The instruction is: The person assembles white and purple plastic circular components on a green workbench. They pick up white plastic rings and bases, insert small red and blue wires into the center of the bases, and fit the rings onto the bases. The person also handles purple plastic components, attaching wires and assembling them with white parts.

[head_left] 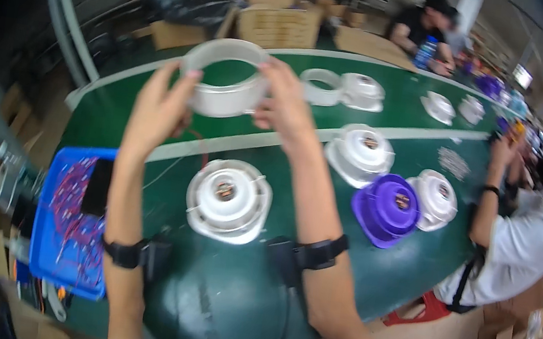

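Between both hands I hold a white plastic ring (225, 103), raised over the far part of the green table. My left hand (160, 103) grips its left side, with the thumb on the front wall. On the opposite side my right hand (286, 99) clasps the wall with thumb and fingers. Nearer to me, below the ring, a round white housing (237, 223) lies on the table with a small copper-coloured part at its centre. To the right are another white housing (360, 150), a purple housing (386, 211) and a smaller white housing (435, 199).
A blue tray (45, 222) with red and purple wires and a dark object stands at left. On the far green strip lie another white ring (320, 94) and several white housings (362, 92). A person in a white shirt (521, 250) works at right; cardboard boxes (280, 26) stand behind.
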A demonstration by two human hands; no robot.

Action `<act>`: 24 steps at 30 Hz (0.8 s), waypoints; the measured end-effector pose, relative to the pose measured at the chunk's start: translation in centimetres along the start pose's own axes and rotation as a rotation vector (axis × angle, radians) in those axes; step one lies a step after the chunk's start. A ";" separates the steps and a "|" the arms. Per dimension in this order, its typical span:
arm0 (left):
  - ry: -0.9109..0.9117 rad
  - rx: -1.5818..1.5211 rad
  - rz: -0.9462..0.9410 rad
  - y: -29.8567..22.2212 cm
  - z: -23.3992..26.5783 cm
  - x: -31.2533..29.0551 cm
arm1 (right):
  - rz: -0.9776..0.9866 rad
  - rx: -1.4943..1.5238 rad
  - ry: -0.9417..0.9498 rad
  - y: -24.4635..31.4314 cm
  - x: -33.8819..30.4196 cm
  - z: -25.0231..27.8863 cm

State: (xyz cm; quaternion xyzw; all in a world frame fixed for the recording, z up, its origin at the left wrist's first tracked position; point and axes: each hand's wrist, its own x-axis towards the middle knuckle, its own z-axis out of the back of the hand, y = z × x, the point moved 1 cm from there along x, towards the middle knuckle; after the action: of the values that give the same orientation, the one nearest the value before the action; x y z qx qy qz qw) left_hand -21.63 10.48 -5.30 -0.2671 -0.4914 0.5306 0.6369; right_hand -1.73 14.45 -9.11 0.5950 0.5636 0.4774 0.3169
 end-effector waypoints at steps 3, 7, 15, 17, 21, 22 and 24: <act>0.128 0.167 0.038 2.6 0.1 0.5 | -0.214 0.007 0.045 -4.1 1.0 2.1; 0.164 0.109 0.185 6.5 -0.5 1.5 | -0.229 -0.021 0.133 -7.2 0.8 2.9; -0.101 -0.242 0.479 15.3 1.9 3.5 | -0.177 -0.152 0.104 -11.3 0.7 4.3; -0.135 -0.157 0.513 15.1 2.5 2.6 | -0.165 -0.160 0.096 -11.2 0.6 4.4; -0.144 0.799 0.119 16.5 3.1 3.3 | -0.144 -0.185 0.068 -11.3 0.9 4.2; 0.046 0.737 0.095 15.2 2.8 3.4 | -0.146 -0.186 0.059 -11.4 0.8 4.6; 0.409 0.607 0.035 12.9 3.3 3.8 | -0.140 -0.190 0.050 -11.7 0.9 3.5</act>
State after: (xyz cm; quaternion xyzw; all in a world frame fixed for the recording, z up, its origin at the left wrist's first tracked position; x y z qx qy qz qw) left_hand -30.13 17.21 -13.86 -0.1749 -0.1693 0.5987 0.7631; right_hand -2.88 17.82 -20.81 0.5093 0.5637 0.5199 0.3905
